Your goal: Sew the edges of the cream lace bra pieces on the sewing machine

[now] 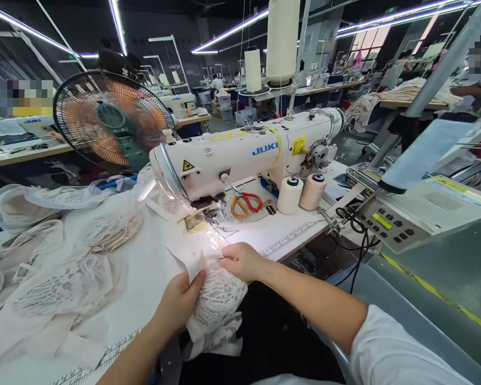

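Between my two hands is a white lace bra [218,291], its lace cup hanging over the table's front edge. My left hand [180,297] pinches its fabric edge, thumb on top. On the other side my right hand [242,262] is closed on the upper edge, fingertips curled in. Just beyond them stands a white sewing machine [240,155], its lit needle area above and behind the fabric. The bra appears apart from the needle. Which layers my fingers hold is hidden.
Lace bra pieces [64,283] are heaped at left. Scissors [246,203] with red and orange handles lie by two thread cones [291,195]. A control box [396,214] and tape feeder stand right. A fan [112,117] is behind; a grey bin [369,289] sits below right.
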`<state>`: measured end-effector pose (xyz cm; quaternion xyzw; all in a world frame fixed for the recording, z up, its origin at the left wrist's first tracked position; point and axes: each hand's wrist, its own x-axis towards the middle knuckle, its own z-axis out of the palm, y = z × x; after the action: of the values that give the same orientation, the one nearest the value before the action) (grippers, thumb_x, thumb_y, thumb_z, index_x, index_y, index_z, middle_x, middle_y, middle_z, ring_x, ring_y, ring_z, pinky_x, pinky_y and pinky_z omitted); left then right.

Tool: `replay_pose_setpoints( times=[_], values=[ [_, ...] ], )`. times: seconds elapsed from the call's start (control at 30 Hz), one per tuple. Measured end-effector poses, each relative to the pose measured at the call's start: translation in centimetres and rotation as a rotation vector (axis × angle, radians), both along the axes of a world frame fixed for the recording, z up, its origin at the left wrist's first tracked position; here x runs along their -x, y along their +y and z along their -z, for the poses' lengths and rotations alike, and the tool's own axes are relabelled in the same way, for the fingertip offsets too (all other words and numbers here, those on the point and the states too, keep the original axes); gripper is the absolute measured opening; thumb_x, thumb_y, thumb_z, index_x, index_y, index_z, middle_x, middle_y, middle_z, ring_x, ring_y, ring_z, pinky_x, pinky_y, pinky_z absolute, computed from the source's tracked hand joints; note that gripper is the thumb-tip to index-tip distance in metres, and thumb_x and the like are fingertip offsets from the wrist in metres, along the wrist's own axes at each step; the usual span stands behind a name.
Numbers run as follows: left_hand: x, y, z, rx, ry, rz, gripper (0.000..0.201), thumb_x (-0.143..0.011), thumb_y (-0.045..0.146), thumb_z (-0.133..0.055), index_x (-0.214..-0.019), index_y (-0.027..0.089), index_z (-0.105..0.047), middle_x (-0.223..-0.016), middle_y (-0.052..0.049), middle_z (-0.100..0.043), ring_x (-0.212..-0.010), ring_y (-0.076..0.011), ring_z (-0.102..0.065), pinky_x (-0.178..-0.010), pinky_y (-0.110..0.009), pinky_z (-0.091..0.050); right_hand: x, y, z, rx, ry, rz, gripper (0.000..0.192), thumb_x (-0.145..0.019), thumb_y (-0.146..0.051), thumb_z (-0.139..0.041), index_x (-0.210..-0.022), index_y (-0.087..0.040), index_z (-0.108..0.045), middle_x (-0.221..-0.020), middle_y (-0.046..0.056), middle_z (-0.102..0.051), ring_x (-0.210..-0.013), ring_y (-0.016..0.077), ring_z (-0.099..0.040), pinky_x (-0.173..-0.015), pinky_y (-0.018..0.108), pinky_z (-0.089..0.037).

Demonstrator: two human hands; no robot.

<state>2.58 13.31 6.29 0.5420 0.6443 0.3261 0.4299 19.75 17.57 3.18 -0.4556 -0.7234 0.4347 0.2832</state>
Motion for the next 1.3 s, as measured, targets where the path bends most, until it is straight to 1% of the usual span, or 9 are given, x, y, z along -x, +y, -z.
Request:
replay_pose_setpoints(
  times=[0.1, 0.3, 0.37, 0.47, 0.63, 0.8, 0.97, 1.1, 1.3],
  values=[
    [-0.3, -1.0, 0.1, 0.118, -0.173, 0.007, 0.030, -0.063, 0.045, -0.075, -0.064, 0.016, -0.066, -0.056, -0.003, -0.065, -0.064, -0.0248, -0.062, -0.055, -0.028, -0.048, -0.5, -0.5, 0.0, -0.004, -0.010, 0.086, 0.023, -0.077, -0.016, -0.047, -0.055, -0.019, -0.042, -0.055, -0.005, -0.033, -0.060, 0.0117, -0.037, -0.057, 0.025, -0.025],
    [-2.0, -2.4, -0.9, 0.379, -0.543, -0.260, 0.019, -0.071, 0.013, -0.072, -0.089, 0.012, -0.070, -0.063, -0.007, -0.072, -0.074, -0.0270, -0.070, -0.065, -0.033, -0.055, -1.7, -2.3, -0.7, 0.055, -0.027, 0.185, 0.015, -0.080, -0.021, -0.053, -0.088, -0.018, -0.066, -0.079, 0.001, -0.061, -0.074, 0.0148, -0.053, -0.068, 0.025, -0.038],
    [-2.2, -2.6, -1.1, 0.402, -0.616, -0.285, 0.020, -0.074, 0.008, -0.068, -0.093, 0.011, -0.070, -0.068, -0.009, -0.073, -0.076, -0.0270, -0.071, -0.069, -0.035, -0.056, -2.1, -2.6, -0.9, 0.095, -0.027, 0.175, 0.019, -0.081, -0.026, -0.056, -0.094, -0.018, -0.067, -0.079, 0.001, -0.063, -0.071, 0.0142, -0.054, -0.066, 0.025, -0.040],
    [-2.2, -2.8, -0.9, 0.412, -0.676, -0.271, 0.024, -0.075, 0.002, -0.064, -0.097, 0.010, -0.070, -0.073, -0.010, -0.075, -0.078, -0.0274, -0.071, -0.071, -0.036, -0.057, -2.4, -2.7, -1.0, 0.101, -0.076, 0.159, 0.018, -0.080, -0.030, -0.059, -0.087, -0.016, -0.068, -0.068, -0.002, -0.059, -0.061, 0.0117, -0.050, -0.058, 0.022, -0.038],
    [-2.5, -2.7, -0.4, 0.452, -0.686, -0.267, 0.027, -0.079, 0.004, -0.062, -0.104, 0.009, -0.068, -0.081, -0.012, -0.075, -0.083, -0.0268, -0.071, -0.074, -0.035, -0.058, -1.4, -2.9, -0.6, 0.004, -0.202, 0.261, 0.009, -0.077, -0.024, -0.058, -0.070, -0.018, -0.061, -0.058, -0.004, -0.046, -0.058, 0.0114, -0.040, -0.056, 0.023, -0.027],
    [-2.9, -2.8, -0.4, 0.504, -0.699, -0.249, 0.027, -0.084, 0.013, -0.059, -0.111, 0.007, -0.065, -0.086, -0.014, -0.074, -0.085, -0.0271, -0.071, -0.076, -0.037, -0.059, -0.8, -3.6, -0.2, -0.088, -0.271, 0.300, 0.015, -0.076, -0.020, -0.054, -0.061, -0.019, -0.051, -0.062, -0.002, -0.045, -0.062, 0.0134, -0.035, -0.057, 0.027, -0.020],
    [-2.8, -2.6, -0.2, 0.510, -0.738, -0.206, 0.029, -0.084, 0.015, -0.060, -0.112, 0.008, -0.064, -0.087, -0.014, -0.074, -0.087, -0.0275, -0.071, -0.077, -0.038, -0.058, -1.9, -3.1, -0.7, -0.059, -0.273, 0.214, 0.015, -0.078, -0.020, -0.053, -0.065, -0.019, -0.048, -0.059, -0.005, -0.040, -0.059, 0.0119, -0.036, -0.057, 0.024, -0.024],
    [-2.6, -1.9, 0.1, 0.502, -0.656, -0.176, 0.028, -0.083, 0.014, -0.062, -0.111, 0.011, -0.064, -0.087, -0.012, -0.075, -0.087, -0.0265, -0.070, -0.076, -0.036, -0.058, -2.8, -2.6, -1.1, -0.018, -0.248, 0.090, 0.020, -0.080, -0.021, -0.054, -0.063, -0.019, -0.045, -0.057, -0.006, -0.040, -0.060, 0.0106, -0.040, -0.057, 0.021, -0.028],
    [-3.1, -1.1, -0.1, 0.510, -0.498, -0.143, 0.019, -0.083, 0.012, -0.060, -0.101, 0.012, -0.067, -0.085, -0.011, -0.075, -0.087, -0.0258, -0.070, -0.074, -0.035, -0.058, -2.6, -2.7, -0.7, -0.010, -0.266, 0.099, 0.020, -0.082, -0.021, -0.054, -0.064, -0.019, -0.044, -0.059, -0.006, -0.042, -0.060, 0.0111, -0.037, -0.057, 0.023, -0.025]
  ],
)
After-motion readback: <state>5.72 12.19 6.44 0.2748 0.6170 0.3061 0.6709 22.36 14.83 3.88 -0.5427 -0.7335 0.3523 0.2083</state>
